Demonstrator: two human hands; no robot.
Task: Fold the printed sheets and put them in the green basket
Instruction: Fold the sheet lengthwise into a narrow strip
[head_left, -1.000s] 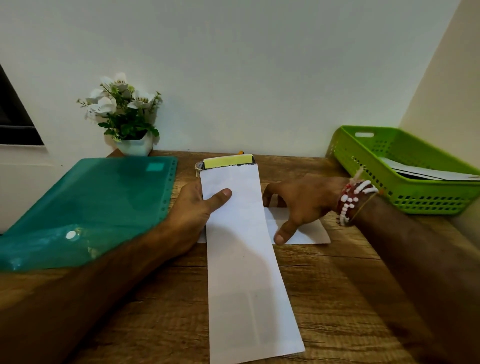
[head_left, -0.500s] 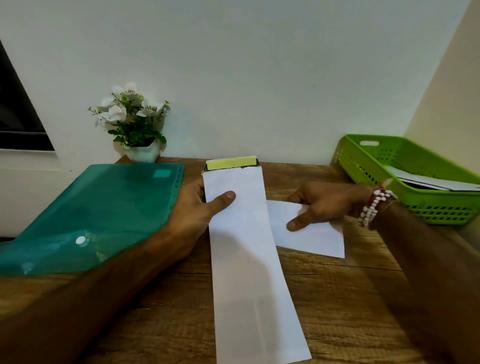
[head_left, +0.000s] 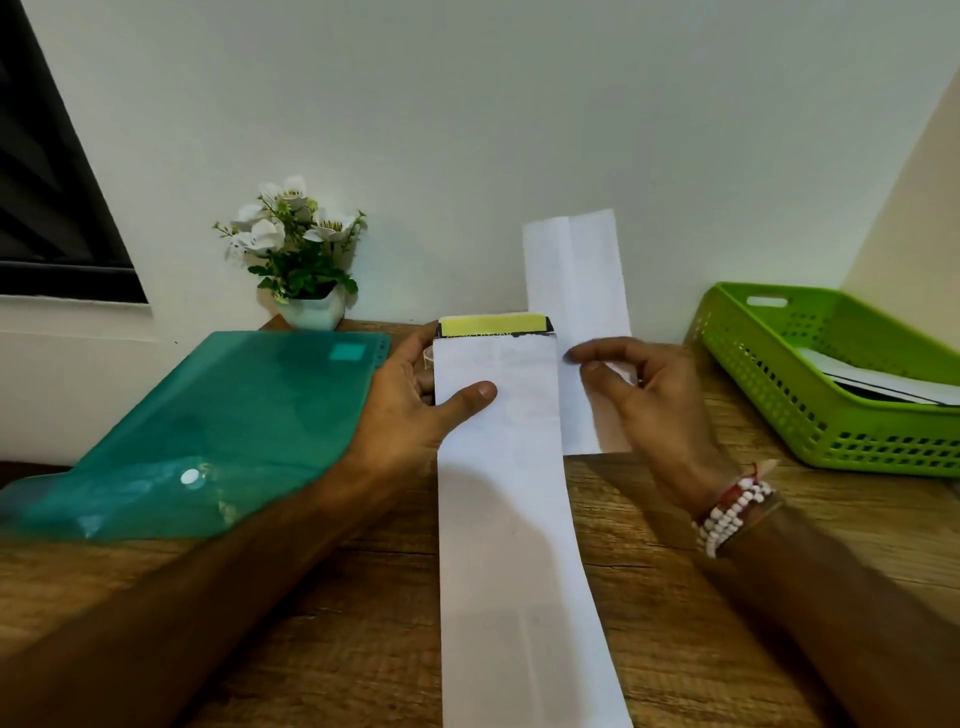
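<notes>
A long white folded sheet (head_left: 514, 545) runs from the table's middle toward me. My left hand (head_left: 415, 400) grips its far left edge, thumb on top. My right hand (head_left: 644, 405) pinches a second folded sheet (head_left: 574, 270), which stands upright above the table to the right of the first one. The green basket (head_left: 841, 436) sits at the right by the wall, with folded white paper inside.
A teal plastic folder (head_left: 223, 431) lies on the left of the wooden table (head_left: 343, 639). A small white pot of flowers (head_left: 298, 260) stands against the wall. A yellow-topped dark pad (head_left: 493, 325) peeks out beyond the long sheet.
My right hand has lifted the smaller folded sheet off the table and turned it upright. My left hand still holds the long sheet in place.
</notes>
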